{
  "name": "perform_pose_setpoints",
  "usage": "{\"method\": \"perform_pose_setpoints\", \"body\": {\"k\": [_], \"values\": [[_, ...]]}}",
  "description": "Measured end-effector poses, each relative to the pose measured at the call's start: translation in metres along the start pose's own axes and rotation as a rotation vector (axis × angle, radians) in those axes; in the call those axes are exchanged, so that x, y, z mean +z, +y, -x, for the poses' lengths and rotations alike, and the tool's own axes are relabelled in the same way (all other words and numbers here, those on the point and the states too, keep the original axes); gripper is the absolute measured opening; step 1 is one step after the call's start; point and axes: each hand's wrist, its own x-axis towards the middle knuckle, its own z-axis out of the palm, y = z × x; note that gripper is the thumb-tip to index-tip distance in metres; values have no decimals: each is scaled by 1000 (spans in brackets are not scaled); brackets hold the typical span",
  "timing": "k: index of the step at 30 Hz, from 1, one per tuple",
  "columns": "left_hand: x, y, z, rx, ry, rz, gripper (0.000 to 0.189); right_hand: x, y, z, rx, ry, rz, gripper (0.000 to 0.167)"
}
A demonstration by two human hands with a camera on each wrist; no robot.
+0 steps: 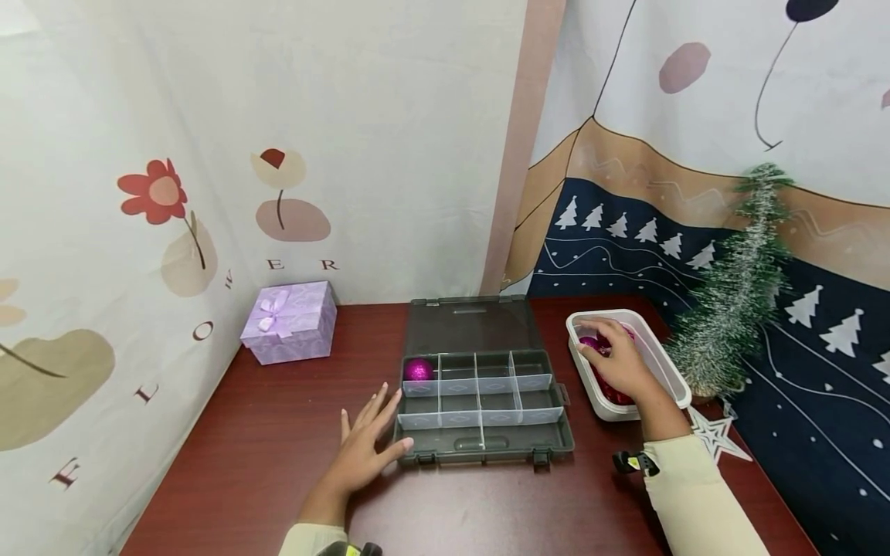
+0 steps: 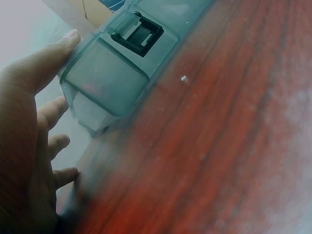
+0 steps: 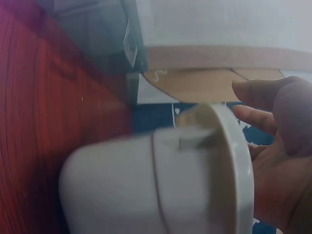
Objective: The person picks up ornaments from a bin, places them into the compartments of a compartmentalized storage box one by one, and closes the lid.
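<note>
A grey translucent compartment box lies on the table with its lid folded back. One glittery magenta ball sits in its back-left compartment. My left hand is spread at the box's front-left corner, its thumb at the edge; in the left wrist view the fingers are apart beside the box wall. Over a white tub, my right hand reaches in with bent, parted fingers near a magenta ball. Red shiny items lie lower in the tub, partly hidden by the hand.
A lilac gift box with a bow stands at the back left. To the right are a small frosted Christmas tree and a white star, close to the tub. Printed cloth hangs behind the table.
</note>
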Motion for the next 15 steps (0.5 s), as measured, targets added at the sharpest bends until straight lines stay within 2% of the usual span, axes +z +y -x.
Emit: {"method": "perform_pose_setpoints", "body": {"k": [7, 15], "values": [[0, -1, 0, -2, -3, -3, 88, -10, 8, 3, 55, 13, -15, 46], [0, 1, 0, -2, 2, 3, 88, -16, 12, 0, 52, 70, -2, 45]]}}
